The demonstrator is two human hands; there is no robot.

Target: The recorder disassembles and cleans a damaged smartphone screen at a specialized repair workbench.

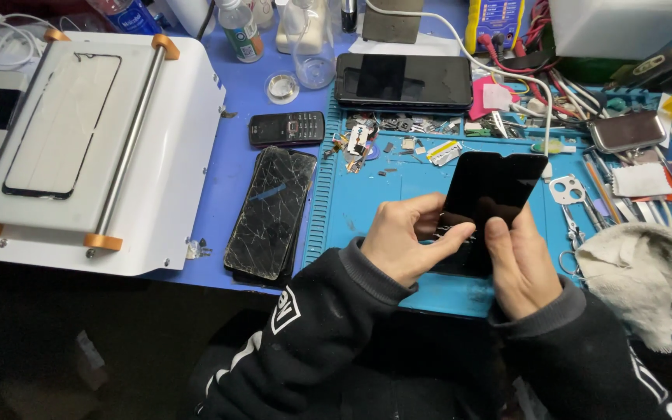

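Over the blue mat (398, 194): black screen panel (491, 187) gripped by left hand (402, 245) and right hand (519, 268).
Cracked phone (270, 214) lying left, grey rag (647, 272) right; thumbs pressing the panel's lower edge.

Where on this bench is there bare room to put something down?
Bare blue mat lies between the cracked phone and the black screen panel both hands hold. The mat's right end, by the dirty white rag, is crowded with tools.

Two hands, left hand (402, 245) and right hand (519, 268), at six o'clock; one black screen panel (491, 190); one cracked phone (271, 210) at nine; one keypad phone (287, 128).
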